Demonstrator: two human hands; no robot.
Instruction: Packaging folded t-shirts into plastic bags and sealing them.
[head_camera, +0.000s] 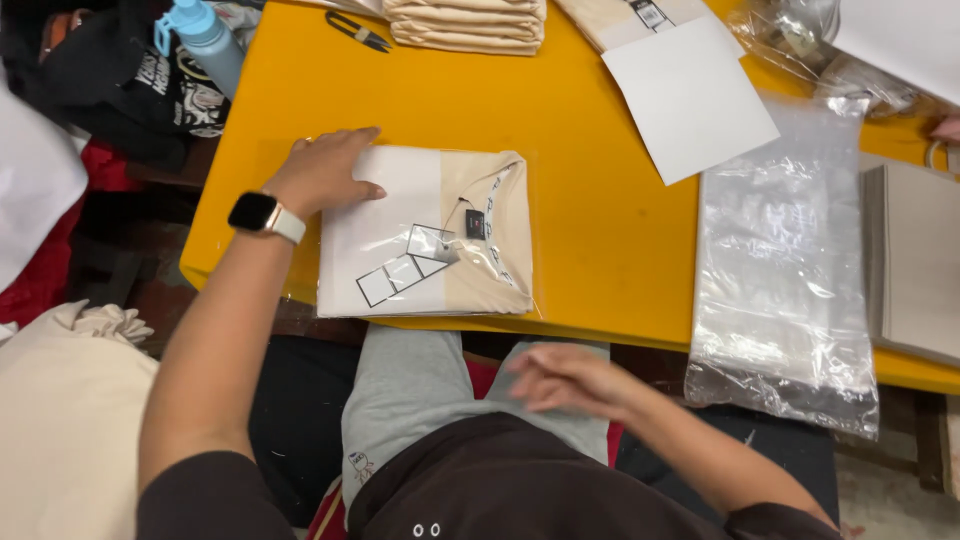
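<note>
Bagged folded shirt (425, 235) lies flat at the near edge of the yellow tabletop (590, 230). Left hand (322, 172) rests on its upper left corner, fingers spread flat, gripping nothing. Right hand (570, 380) hovers below the tabletop edge, fingers loosely extended, empty. Judged light, soft and slippery in its clear film; support it at two opposite edges.

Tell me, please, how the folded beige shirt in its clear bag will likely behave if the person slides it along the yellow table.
The bagged shirt would probably slide easily: its glossy film lies on the smooth yellow table. It looks fairly stiff and flat, perhaps because of the white sheet visible inside, so it should hardly flop. The left hand presses one corner; pushed there, it may pivot.
</note>
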